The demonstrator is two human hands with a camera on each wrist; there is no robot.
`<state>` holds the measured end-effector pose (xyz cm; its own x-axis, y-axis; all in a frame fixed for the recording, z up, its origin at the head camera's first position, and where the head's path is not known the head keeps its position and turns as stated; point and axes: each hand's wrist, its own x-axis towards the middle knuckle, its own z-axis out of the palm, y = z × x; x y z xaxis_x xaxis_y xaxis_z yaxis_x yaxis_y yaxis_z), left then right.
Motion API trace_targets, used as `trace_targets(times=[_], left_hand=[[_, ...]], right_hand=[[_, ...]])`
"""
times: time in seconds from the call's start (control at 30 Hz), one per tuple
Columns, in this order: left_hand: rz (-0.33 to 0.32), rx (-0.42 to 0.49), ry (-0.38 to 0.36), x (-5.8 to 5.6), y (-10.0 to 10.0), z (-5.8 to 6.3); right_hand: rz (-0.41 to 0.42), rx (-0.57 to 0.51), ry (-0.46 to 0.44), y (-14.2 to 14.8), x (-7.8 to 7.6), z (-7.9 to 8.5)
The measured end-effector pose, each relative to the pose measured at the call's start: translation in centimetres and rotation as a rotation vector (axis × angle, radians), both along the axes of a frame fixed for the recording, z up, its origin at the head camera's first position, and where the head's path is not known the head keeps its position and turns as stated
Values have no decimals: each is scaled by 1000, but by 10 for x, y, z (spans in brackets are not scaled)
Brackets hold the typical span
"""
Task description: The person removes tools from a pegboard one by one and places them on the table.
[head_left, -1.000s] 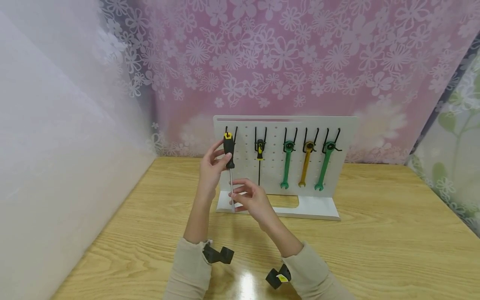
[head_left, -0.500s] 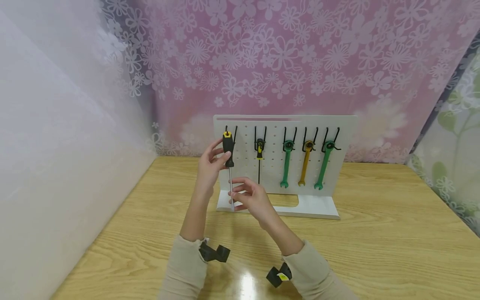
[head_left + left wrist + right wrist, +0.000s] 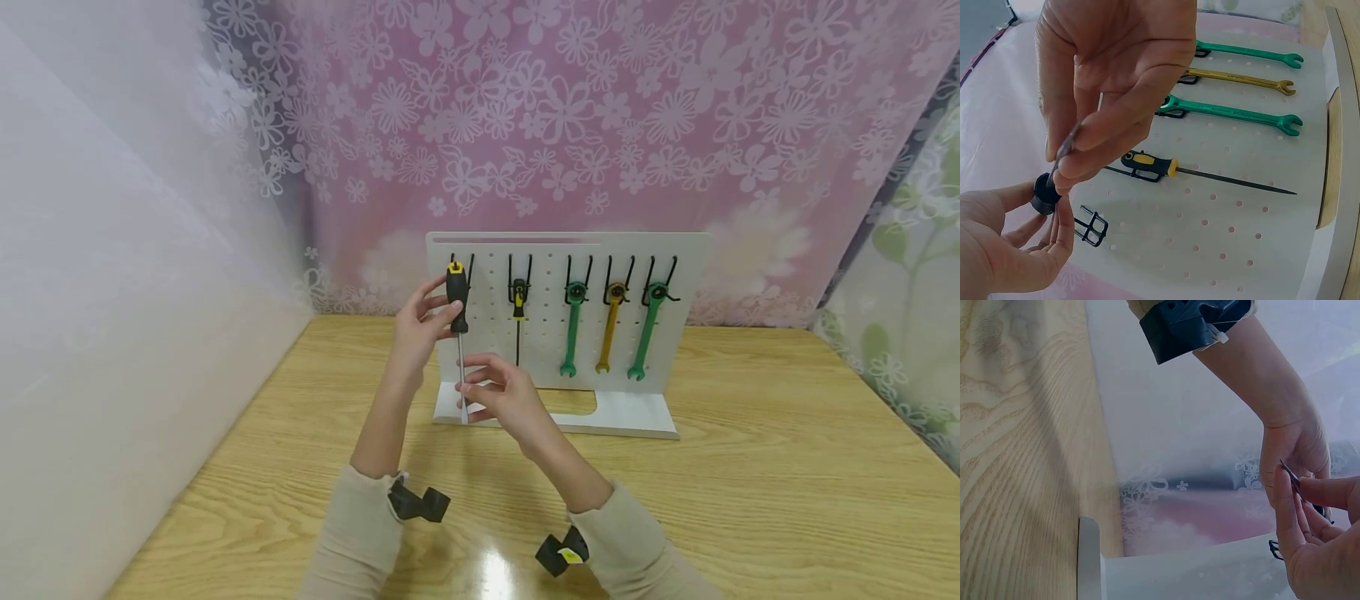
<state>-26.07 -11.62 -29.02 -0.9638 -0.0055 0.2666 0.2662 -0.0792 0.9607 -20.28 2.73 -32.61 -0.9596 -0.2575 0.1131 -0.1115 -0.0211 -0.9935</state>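
Observation:
A screwdriver with a black handle and yellow end stands almost upright in front of the white pegboard, handle up. My left hand holds its handle between thumb and fingers. Lower down, my right hand pinches the metal shaft near the flat tip. From the left wrist view, the tip points toward the camera, between the right hand's fingers. Behind the handle is a black double hook; whether the screwdriver touches it cannot be told.
A second black-and-yellow screwdriver hangs on the board. To its right hang a green wrench, a yellow wrench and another green wrench. The board's base rests on the wooden table. A white wall rises at the left.
My left forearm has shifted slightly to the left. Both hands keep their hold on the screwdriver, which stays nearly in place.

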Motion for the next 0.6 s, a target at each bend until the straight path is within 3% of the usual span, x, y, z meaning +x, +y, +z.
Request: trace_targets(times=[0.6], left_hand=[[-53,12,-66,3,-4,12]], right_hand=[[85,-31,9,1,8,15]])
